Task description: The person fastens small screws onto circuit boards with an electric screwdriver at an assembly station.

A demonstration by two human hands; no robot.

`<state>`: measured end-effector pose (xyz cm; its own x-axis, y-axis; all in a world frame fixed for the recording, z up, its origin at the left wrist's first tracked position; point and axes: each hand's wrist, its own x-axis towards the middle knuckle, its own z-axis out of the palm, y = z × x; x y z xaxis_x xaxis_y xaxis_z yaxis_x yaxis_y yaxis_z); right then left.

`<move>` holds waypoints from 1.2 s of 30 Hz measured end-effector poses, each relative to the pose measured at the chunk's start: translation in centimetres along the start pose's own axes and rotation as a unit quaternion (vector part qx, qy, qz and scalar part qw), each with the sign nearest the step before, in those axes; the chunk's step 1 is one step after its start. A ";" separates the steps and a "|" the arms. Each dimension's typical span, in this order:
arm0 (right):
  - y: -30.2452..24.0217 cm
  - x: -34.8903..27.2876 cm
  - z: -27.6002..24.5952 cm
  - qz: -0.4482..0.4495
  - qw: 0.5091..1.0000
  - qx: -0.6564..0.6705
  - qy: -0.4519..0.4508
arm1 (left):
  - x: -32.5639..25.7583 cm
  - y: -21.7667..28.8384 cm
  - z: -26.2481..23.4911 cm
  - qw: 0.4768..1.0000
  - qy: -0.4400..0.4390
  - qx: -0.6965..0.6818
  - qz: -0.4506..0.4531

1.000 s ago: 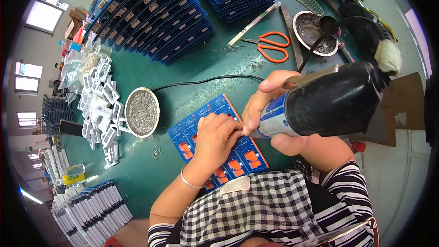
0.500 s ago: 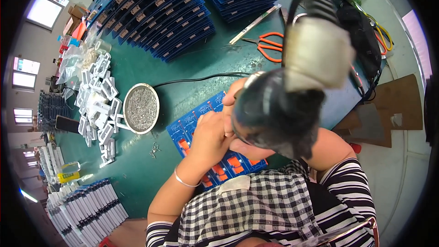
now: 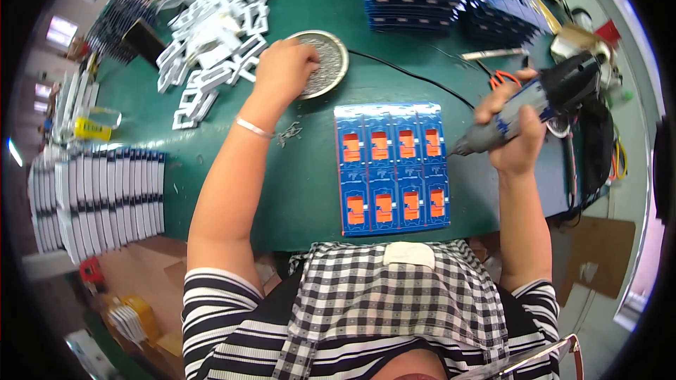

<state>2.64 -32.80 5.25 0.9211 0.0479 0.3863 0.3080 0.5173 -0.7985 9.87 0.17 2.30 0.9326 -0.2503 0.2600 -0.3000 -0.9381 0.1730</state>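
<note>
My left hand (image 3: 283,70) reaches into a round metal bowl (image 3: 345,63) of small screws (image 3: 325,56). Its fingers are bent together at the screws, and whatever lies between the fingertips is hidden. Gripped in my right hand (image 3: 521,148) is an electric screwdriver (image 3: 484,138) with a grey nose and black rear end. The tool points left, its tip close to the right edge of a blue circuit board panel (image 3: 357,177). This panel lies flat in front of me and has two rows of orange rectangular areas.
White plastic frames (image 3: 204,46) are heaped left of the bowl. Loose screws (image 3: 289,134) lie below it. Stacked blue panels (image 3: 415,0) stand at the back, near orange-handled pliers (image 3: 501,77). White stacked parts (image 3: 105,193) sit at left. A black cable (image 3: 415,76) crosses the table.
My left hand has left the board and moved to the bowl. My right hand has swung the screwdriver off the board to the right. The view has shifted, uncovering the whole panel.
</note>
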 end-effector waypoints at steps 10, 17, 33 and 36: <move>-2.0 -3.1 4.1 -0.011 0.998 0.064 0.018 | -1.9 0.8 -1.9 0.994 0.057 -0.082 -0.045; -0.7 -4.8 7.3 -0.010 0.998 0.066 -0.013 | -14.3 6.5 -4.2 0.977 -0.011 -0.204 0.060; 0.7 -3.7 9.1 0.039 0.997 0.047 -0.044 | -15.4 8.1 -3.5 0.986 -0.013 -0.106 0.125; 0.6 -3.5 10.3 0.066 0.994 0.062 -0.062 | -14.9 8.0 -3.9 0.984 -0.030 -0.076 0.160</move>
<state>-2.87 -23.86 8.22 0.9128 0.2236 0.3417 0.1469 0.6009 -0.7857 -7.17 -2.72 3.49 0.7948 -0.5443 0.2682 -0.6018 -0.7639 0.2330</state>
